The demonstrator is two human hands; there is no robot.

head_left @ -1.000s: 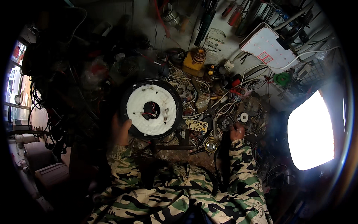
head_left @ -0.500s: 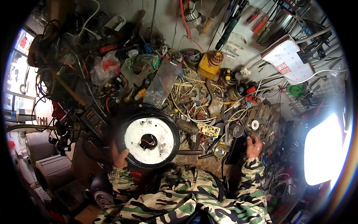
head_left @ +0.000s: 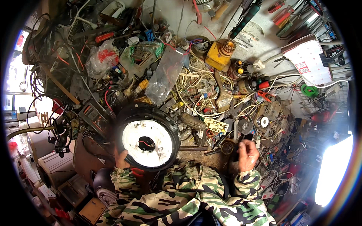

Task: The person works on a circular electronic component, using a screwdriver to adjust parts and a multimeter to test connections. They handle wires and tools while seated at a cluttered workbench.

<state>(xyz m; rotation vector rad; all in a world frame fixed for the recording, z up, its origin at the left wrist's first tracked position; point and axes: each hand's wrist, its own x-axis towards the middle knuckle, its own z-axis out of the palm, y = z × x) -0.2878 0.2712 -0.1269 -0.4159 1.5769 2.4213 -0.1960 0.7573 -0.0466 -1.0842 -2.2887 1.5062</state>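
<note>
Gripping round black casing (head_left: 165,140) with left hand (head_left: 121,159); judged steadying step. Cannot tell contents of curled right hand (head_left: 247,156). Likely calls for even support.

1. The black round housing with a white face (head_left: 160,137) has been lowered toward the lap; its lower rim is now seen next to the camouflage clothing (head_left: 184,182).
2. More of the housing's black side has been exposed.
3. The rod's (head_left: 194,148) left end has been covered by it.
4. The right hand (head_left: 247,155) has been drawn back from the white spool (head_left: 260,121).
5. The bench (head_left: 213,159), dark a second ago, is brightly shown.
</note>
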